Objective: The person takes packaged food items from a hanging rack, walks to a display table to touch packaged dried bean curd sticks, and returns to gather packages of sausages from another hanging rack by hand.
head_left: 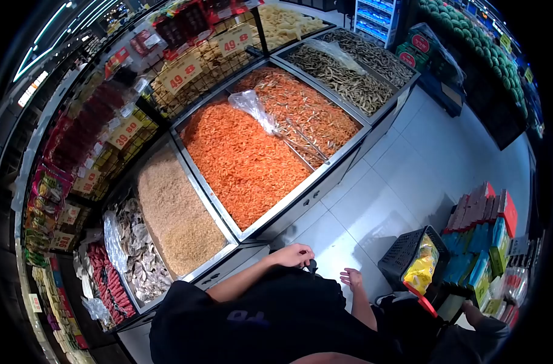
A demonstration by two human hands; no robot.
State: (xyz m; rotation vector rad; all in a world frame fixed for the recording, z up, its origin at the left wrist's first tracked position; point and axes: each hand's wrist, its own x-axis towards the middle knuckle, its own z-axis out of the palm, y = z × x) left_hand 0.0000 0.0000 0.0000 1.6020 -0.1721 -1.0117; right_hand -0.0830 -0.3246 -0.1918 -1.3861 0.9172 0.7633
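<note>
My left hand [293, 256] is held in front of my dark shirt, its fingers curled together. A small black object [313, 266] shows right at its fingertips; what it is I cannot make out. To the right, my right hand [351, 278] hangs above the floor with its fingers apart and nothing in them. Closest to the hands is a metal-framed bin of orange dried shrimp [246, 164], beyond my left hand. A bin of pale tiny dried shrimp [176, 209] adjoins it on the left. Metal tongs [310, 145] and a clear plastic bag [253, 110] lie on the orange shrimp.
Small dried fish [343, 73] fill the bins farther back. A black basket [404, 258] holding a yellow packet [422, 267] is at right, beside stacked boxes [479, 224]. Another person's hand [472, 315] appears at lower right. Price signs [182, 74] hang on the left rack.
</note>
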